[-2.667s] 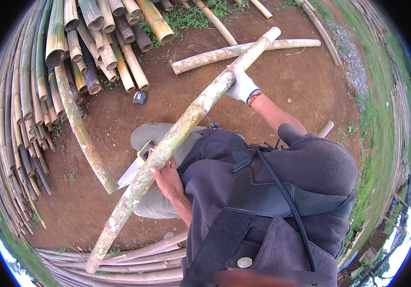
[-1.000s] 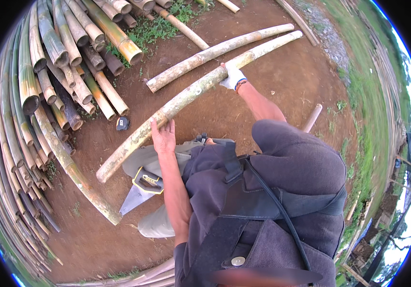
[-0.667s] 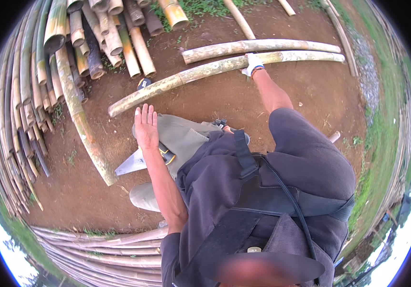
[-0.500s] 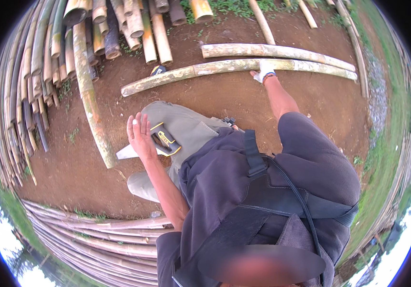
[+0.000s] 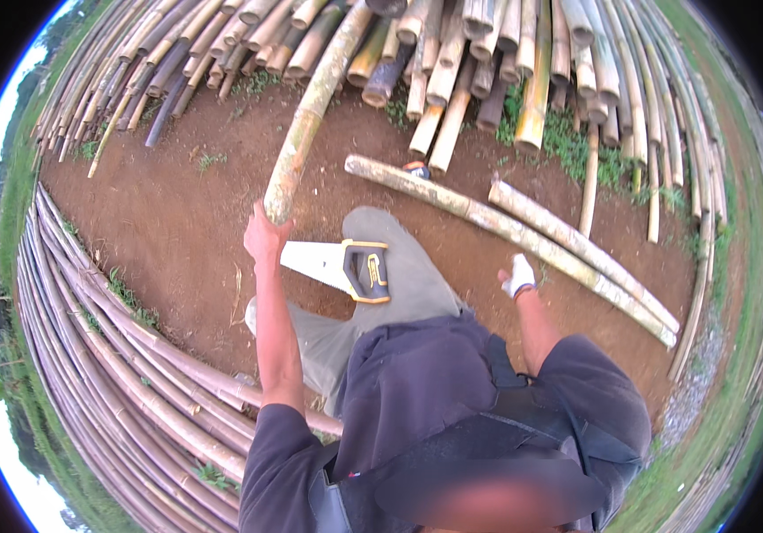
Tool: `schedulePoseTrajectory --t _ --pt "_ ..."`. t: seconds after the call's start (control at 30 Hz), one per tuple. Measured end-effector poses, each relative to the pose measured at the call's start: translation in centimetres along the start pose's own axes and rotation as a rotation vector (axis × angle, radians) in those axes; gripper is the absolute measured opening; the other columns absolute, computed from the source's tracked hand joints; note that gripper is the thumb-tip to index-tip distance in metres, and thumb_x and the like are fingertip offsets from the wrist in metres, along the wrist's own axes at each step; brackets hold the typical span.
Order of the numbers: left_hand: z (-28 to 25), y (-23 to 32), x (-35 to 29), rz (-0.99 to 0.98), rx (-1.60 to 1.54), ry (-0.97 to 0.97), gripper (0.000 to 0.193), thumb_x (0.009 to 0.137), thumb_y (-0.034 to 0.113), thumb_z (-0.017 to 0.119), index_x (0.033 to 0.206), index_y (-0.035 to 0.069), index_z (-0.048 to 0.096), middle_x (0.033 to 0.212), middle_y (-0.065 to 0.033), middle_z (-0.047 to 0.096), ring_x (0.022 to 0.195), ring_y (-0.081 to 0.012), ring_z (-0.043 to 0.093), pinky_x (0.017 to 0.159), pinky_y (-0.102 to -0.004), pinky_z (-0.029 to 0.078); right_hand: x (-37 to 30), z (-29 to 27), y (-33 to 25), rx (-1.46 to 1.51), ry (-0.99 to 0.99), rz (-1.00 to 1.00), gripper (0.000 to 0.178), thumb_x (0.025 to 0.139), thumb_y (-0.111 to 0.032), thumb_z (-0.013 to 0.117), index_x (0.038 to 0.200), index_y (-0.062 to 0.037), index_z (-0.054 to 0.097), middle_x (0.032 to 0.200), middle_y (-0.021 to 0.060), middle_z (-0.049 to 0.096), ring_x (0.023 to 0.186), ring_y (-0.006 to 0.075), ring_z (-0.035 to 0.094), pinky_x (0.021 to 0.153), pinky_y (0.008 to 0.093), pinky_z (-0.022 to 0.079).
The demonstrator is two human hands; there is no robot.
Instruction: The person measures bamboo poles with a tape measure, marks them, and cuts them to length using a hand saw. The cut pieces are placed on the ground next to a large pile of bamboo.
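My bare left hand (image 5: 266,234) is closed around the near end of a mottled bamboo pole (image 5: 306,133), which slopes away toward the pile. A handsaw (image 5: 366,272) with a black and yellow handle rests over my trouser legs, its pale blade pointing at my left hand. My right hand (image 5: 519,275), in a white glove with bare fingers showing, hovers empty and open over the soil. Just beyond it lie two cut bamboo lengths, a longer one (image 5: 470,210) and a shorter one (image 5: 586,253), side by side. Behind the longer one sits a small black and yellow tape measure (image 5: 416,169).
A large pile of bamboo poles (image 5: 532,75) fills the far side, cut ends toward me. More long poles (image 5: 146,346) lie stacked at the near left. Brown soil (image 5: 168,213) lies between, with grass tufts. Gravel (image 5: 692,400) borders the right.
My right hand has left the longer cut length and drawn back. My left hand, raised and empty before, now grips the mottled pole's end. The whole view has swung left.
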State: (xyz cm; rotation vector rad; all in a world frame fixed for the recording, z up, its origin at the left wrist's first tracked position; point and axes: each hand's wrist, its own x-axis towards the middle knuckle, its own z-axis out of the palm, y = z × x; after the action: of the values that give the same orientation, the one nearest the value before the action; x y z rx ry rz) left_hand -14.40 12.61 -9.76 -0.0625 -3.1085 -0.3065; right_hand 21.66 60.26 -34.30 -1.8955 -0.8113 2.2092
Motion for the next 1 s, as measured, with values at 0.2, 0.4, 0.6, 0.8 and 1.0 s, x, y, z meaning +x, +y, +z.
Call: schedulePoseTrajectory --t 0.2,0.4,0.6,0.8,1.0 --pt "-3.1 1.1 2.0 0.035 0.004 -0.159 0.064 0.073 0.030 0.089 0.124 0.005 0.059 0.104 -0.0230 0.078 0.099 -0.0441 0.077 0.088 -0.0543 0.060 -3.9 8.2 -0.3 -0.126 -0.173 -0.252 0.052 0.102 -0.033 0.069 0.147 -0.0151 0.050 0.142 0.0104 0.053 0.110 0.0384 0.068 0.086 0.0499 0.060" --pt "-14.7 -1.0 -2.4 0.086 -0.057 -0.044 0.051 0.071 0.028 0.085 0.109 0.004 0.061 0.095 -0.0247 0.077 0.093 -0.0456 0.076 0.084 -0.0540 0.060 -17.2 20.5 -3.4 -0.401 -0.624 -0.390 0.052 0.104 -0.027 0.071 0.146 -0.0060 0.051 0.125 0.0076 0.065 0.100 0.0199 0.071 0.087 0.0377 0.061" --pt "-23.9 -5.8 -15.5 0.015 -0.047 -0.102 0.053 0.071 0.022 0.085 0.117 0.004 0.063 0.102 -0.0230 0.077 0.096 -0.0469 0.073 0.086 -0.0535 0.057 -25.9 32.6 -0.6 -0.350 -1.117 -0.138 0.077 0.102 -0.038 0.078 0.158 -0.0010 0.041 0.140 0.0118 0.059 0.121 0.0292 0.068 0.100 0.0406 0.057" --pt "-25.3 -17.2 -35.0 -0.375 0.046 0.049 0.071 0.061 0.006 0.084 0.129 0.007 0.066 0.119 -0.0175 0.073 0.117 -0.0424 0.066 0.108 -0.0512 0.047 -27.8 49.3 -5.6 0.022 -1.381 -0.050 0.079 0.103 -0.059 0.067 0.155 -0.0033 0.047 0.161 0.0177 0.048 0.146 0.0378 0.049 0.122 0.0570 0.040" --pt "-20.7 -23.0 -52.9 -1.244 0.087 0.639 0.082 0.067 0.018 0.088 0.142 0.001 0.056 0.135 -0.0213 0.065 0.131 -0.0386 0.059 0.117 -0.0468 0.043 -29.7 49.3 -2.0 -0.230 -1.112 0.013 0.087 0.099 -0.072 0.057 0.152 -0.0028 0.054 0.156 0.0162 0.055 0.144 0.0355 0.051 0.124 0.0558 0.036"
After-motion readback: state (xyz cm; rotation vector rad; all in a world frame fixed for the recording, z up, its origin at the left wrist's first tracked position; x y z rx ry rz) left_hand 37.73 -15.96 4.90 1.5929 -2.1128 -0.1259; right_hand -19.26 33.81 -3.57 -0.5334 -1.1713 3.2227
